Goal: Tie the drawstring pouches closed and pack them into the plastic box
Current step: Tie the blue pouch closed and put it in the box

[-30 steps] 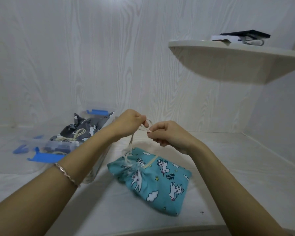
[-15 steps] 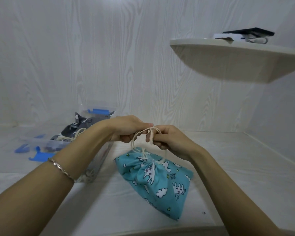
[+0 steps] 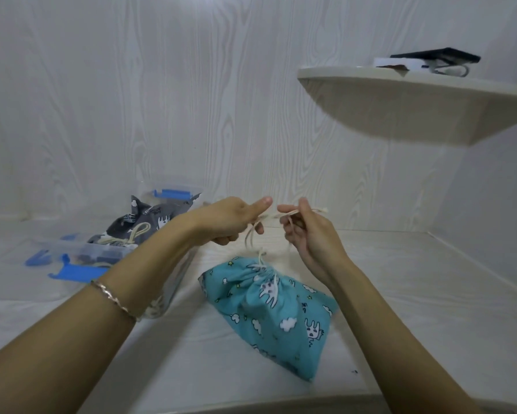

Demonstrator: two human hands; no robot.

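A teal pouch [image 3: 273, 309] printed with white cats and clouds lies on the white surface in front of me, its mouth gathered tight. Its cream drawstring [image 3: 252, 239] rises from the mouth to both hands. My left hand [image 3: 230, 221] grips one strand with curled fingers, thumb pointing right. My right hand [image 3: 306, 228] pinches the other strand just to the right, a short cord end sticking out past its fingers. To the left stands the clear plastic box [image 3: 173, 282] with blue latches; a grey patterned pouch [image 3: 145, 222] with a cream cord lies inside it.
The box's clear lid [image 3: 71, 255] with blue clips lies to the left of the box. A curved wall shelf [image 3: 415, 100] juts out at upper right, carrying a black and a white object. White wood-grain walls close in behind and on the right.
The hands were together over a cord loop; now they have drawn apart sideways, stretching the cord between them. The teal pouch's mouth has cinched tighter and the pouch shifted slightly.
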